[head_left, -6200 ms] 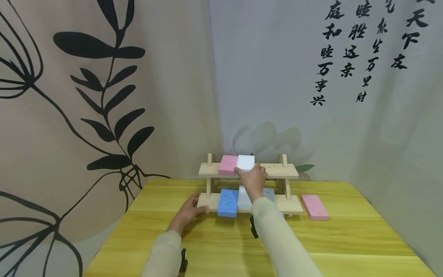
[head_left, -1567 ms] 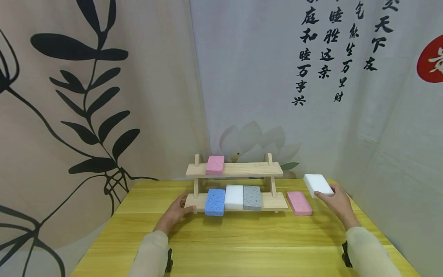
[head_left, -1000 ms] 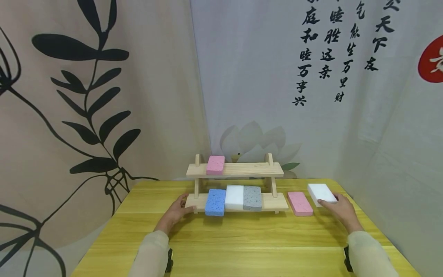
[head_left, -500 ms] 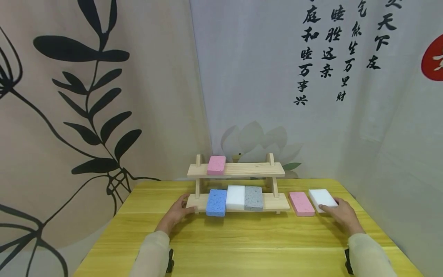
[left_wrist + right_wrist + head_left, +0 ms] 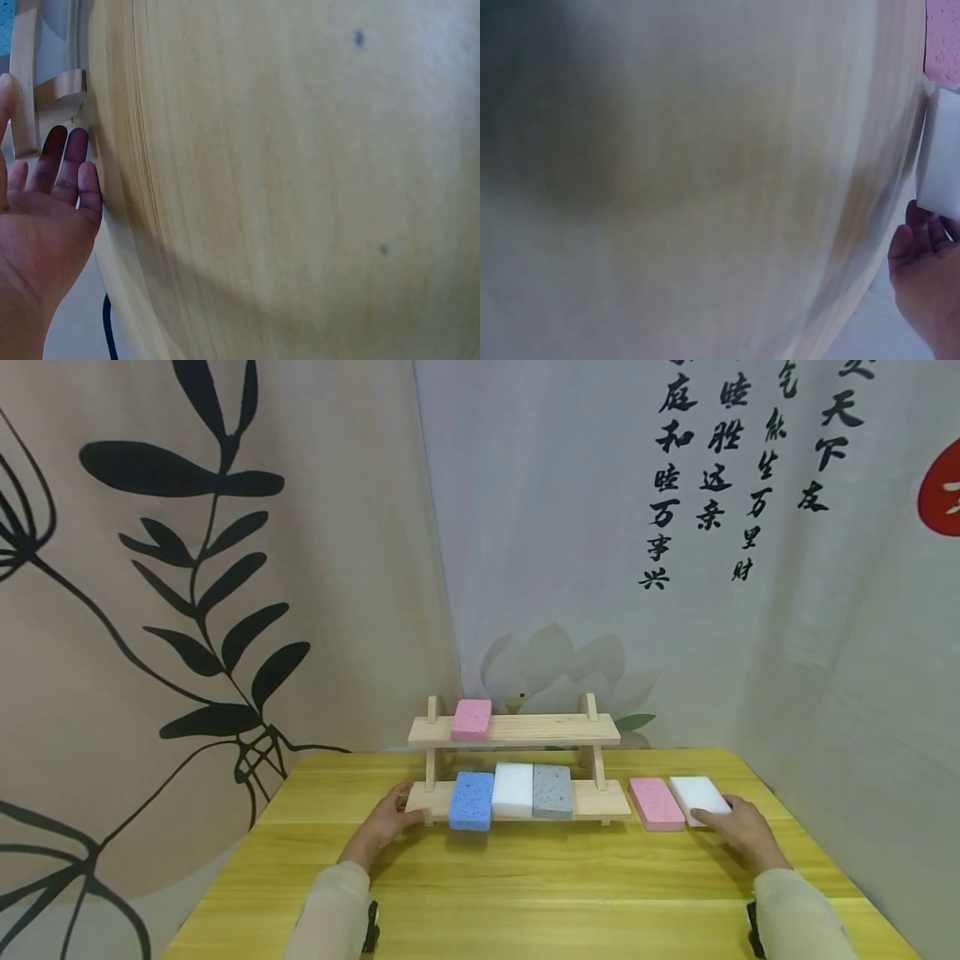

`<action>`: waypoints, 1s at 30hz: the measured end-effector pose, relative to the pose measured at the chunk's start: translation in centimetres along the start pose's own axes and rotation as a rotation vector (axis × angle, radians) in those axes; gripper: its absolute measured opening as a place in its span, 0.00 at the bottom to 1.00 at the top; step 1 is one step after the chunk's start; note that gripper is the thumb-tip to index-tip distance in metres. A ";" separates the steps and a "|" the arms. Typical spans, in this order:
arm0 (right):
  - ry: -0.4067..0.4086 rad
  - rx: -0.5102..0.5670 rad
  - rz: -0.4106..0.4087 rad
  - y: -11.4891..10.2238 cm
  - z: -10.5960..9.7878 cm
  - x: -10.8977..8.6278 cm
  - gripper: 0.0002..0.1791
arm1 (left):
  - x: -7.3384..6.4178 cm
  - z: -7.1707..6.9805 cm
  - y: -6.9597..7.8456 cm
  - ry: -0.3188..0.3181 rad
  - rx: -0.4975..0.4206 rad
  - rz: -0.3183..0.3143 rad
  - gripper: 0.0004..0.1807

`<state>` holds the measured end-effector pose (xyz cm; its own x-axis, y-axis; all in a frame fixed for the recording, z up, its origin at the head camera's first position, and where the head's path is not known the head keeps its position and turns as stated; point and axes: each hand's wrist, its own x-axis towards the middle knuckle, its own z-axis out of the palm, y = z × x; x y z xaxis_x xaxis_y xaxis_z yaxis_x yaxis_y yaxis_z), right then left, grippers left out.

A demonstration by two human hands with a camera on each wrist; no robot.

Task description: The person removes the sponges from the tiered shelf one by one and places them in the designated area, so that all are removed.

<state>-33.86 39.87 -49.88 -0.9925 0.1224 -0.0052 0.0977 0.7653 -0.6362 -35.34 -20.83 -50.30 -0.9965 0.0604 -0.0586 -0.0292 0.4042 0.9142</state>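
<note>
Right fingers (image 5: 901,244) pinch a white foam brick (image 5: 696,793), probably squashy; hold its sides. Left fingers (image 5: 89,186) grip a pale wooden rack (image 5: 534,727).

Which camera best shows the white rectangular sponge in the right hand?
The head view: it shows most of the white rectangular sponge; the right hand hides only its near right part. The right wrist view catches just a portion, cut off by the picture edge. The left wrist view shows none.

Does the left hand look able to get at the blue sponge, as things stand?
Probably yes: the left hand is at the left end of the lower shelf, the blue sponge sits nearby on it, and only bare wood shows between them.
</note>
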 end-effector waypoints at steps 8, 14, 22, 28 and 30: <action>-0.010 -0.047 -0.031 0.6 0.3 0.2 0.55 | 0.0 0.1 -0.1 0.005 -0.007 0.013 0.45; -0.034 -0.062 -0.018 0.6 0.1 0.1 0.56 | 0.0 0.1 -0.1 0.003 -0.004 0.011 0.45; -0.041 -0.077 -0.018 0.5 0.1 0.0 0.59 | -0.2 0.0 -0.1 -0.002 -0.008 0.006 0.46; -0.065 -0.076 0.004 0.1 -0.3 -0.2 0.65 | -0.3 0.0 0.1 -0.002 -0.011 0.000 0.45; -0.065 -0.083 0.003 -0.2 -0.6 -0.3 0.65 | -0.3 -0.1 0.2 -0.002 -0.007 -0.001 0.45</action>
<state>-33.55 40.05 -49.31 -0.9946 0.0856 -0.0581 0.1035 0.8150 -0.5701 -35.00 -20.83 -50.12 -0.9962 0.0619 -0.0605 -0.0309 0.3981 0.9168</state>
